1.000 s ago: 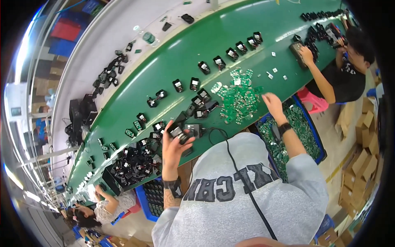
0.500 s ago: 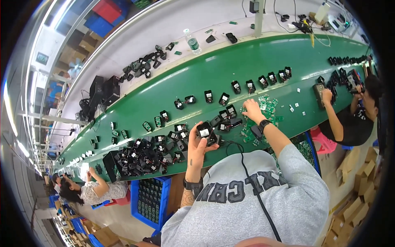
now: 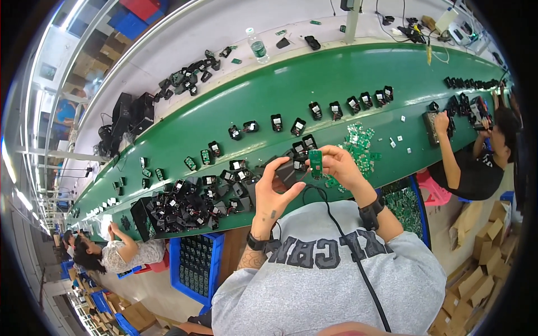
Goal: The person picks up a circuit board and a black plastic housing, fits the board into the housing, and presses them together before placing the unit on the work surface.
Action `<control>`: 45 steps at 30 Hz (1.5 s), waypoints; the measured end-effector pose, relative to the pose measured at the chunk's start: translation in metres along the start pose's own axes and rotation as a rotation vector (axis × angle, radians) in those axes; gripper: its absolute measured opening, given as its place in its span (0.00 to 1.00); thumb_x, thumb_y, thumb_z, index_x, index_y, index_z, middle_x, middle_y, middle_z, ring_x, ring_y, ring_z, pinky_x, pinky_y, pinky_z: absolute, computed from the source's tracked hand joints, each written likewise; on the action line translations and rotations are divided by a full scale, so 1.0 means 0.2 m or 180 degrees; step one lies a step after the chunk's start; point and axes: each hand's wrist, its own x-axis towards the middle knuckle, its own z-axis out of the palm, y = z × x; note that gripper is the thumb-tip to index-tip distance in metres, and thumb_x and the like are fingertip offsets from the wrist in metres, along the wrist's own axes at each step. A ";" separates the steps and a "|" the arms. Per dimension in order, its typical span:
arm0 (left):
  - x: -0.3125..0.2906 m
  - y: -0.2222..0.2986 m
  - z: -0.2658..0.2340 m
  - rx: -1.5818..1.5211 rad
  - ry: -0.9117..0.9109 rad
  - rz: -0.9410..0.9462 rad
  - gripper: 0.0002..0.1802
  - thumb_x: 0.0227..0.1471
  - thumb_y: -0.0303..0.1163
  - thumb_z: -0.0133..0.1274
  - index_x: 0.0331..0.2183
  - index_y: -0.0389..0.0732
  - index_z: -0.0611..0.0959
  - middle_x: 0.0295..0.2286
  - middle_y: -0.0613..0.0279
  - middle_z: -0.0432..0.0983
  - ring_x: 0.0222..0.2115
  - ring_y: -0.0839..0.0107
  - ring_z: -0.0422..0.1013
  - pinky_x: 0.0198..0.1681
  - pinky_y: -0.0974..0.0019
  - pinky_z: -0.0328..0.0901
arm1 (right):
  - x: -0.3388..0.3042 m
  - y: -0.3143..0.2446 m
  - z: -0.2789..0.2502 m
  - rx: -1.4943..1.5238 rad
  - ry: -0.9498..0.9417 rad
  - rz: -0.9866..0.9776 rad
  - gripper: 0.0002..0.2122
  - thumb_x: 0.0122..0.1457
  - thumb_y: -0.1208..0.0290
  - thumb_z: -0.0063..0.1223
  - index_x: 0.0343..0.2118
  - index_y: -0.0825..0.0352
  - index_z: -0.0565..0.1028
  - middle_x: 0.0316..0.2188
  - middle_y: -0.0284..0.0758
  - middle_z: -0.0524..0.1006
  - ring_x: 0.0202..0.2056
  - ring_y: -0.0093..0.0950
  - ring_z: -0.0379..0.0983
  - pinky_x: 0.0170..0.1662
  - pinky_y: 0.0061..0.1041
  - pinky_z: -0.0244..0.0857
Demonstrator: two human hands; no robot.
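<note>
Between the thumb and fingers of my left hand [image 3: 270, 193] is a black plastic housing [image 3: 286, 175], tilted so that its plain outer side shows. My right hand [image 3: 346, 171] pinches a small green circuit board [image 3: 315, 159], held upright just right of the housing. Behind both hands, several open black housings [image 3: 307, 143] stand close together on the green bench. A loose heap of green circuit boards [image 3: 360, 143] lies past my right hand. To the left of my left hand spreads a big pile of black housings [image 3: 182, 210].
Single housings [image 3: 276, 122] stand in a line along the green bench [image 3: 291, 78]. A water bottle [image 3: 258, 47] is on the white ledge behind. Blue crates [image 3: 175, 266] of boards sit below the near edge. Co-workers sit at right [image 3: 471, 168] and left [image 3: 129, 249].
My right hand has come back from the board heap with a green circuit board, up beside my left hand. The housing in my left hand has turned, its open side no longer showing.
</note>
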 end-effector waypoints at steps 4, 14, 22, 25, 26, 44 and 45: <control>0.02 0.00 0.04 0.0198 -0.0202 -0.0039 0.34 0.40 0.29 0.66 0.50 0.40 0.70 0.36 0.58 0.76 0.35 0.71 0.76 0.39 0.69 0.71 | -0.04 -0.03 0.00 -0.0232 0.0061 -0.0103 0.10 0.59 0.75 0.50 0.43 0.70 0.72 0.41 0.41 0.78 0.42 0.32 0.77 0.47 0.30 0.72; -0.01 -0.03 0.07 0.0497 -0.0236 0.0002 0.33 0.40 0.28 0.66 0.50 0.41 0.71 0.38 0.58 0.77 0.35 0.72 0.77 0.37 0.70 0.71 | -0.04 -0.02 0.03 -0.0756 0.0189 -0.0208 0.08 0.55 0.77 0.54 0.37 0.72 0.75 0.38 0.39 0.79 0.36 0.26 0.78 0.36 0.22 0.70; -0.02 0.00 0.07 0.0538 -0.0217 -0.0096 0.32 0.41 0.30 0.66 0.49 0.41 0.72 0.36 0.59 0.77 0.33 0.73 0.76 0.35 0.72 0.71 | -0.04 -0.05 0.07 -0.0734 0.0099 -0.0512 0.07 0.53 0.79 0.59 0.36 0.72 0.78 0.38 0.35 0.77 0.36 0.22 0.75 0.41 0.22 0.71; -0.02 -0.02 0.07 0.0489 -0.0225 -0.0151 0.32 0.41 0.30 0.66 0.49 0.41 0.72 0.35 0.60 0.77 0.32 0.74 0.76 0.35 0.73 0.70 | -0.05 -0.07 0.08 -0.1019 0.0025 -0.0620 0.08 0.52 0.79 0.59 0.36 0.72 0.78 0.41 0.36 0.76 0.38 0.23 0.75 0.43 0.22 0.71; -0.02 -0.03 0.07 0.0456 -0.0227 -0.0144 0.33 0.41 0.30 0.66 0.50 0.42 0.72 0.35 0.60 0.77 0.32 0.75 0.76 0.35 0.73 0.70 | -0.06 -0.08 0.08 -0.1118 0.0036 -0.0680 0.07 0.52 0.79 0.59 0.35 0.72 0.78 0.41 0.36 0.76 0.38 0.23 0.75 0.43 0.22 0.71; -0.02 -0.09 0.12 -0.0666 -0.0633 -0.0594 0.36 0.49 0.24 0.58 0.57 0.43 0.60 0.41 0.53 0.71 0.30 0.69 0.76 0.31 0.70 0.72 | -0.09 -0.08 0.19 -0.1999 0.0345 -0.1090 0.07 0.48 0.78 0.62 0.32 0.70 0.78 0.36 0.35 0.76 0.34 0.21 0.75 0.37 0.19 0.70; -0.02 -0.10 0.13 -0.0907 -0.0793 -0.0606 0.38 0.51 0.22 0.55 0.59 0.45 0.55 0.42 0.51 0.69 0.29 0.67 0.75 0.30 0.67 0.74 | -0.09 -0.08 0.21 -0.2448 0.0462 -0.1364 0.07 0.48 0.78 0.63 0.31 0.70 0.78 0.36 0.35 0.76 0.33 0.21 0.74 0.35 0.19 0.70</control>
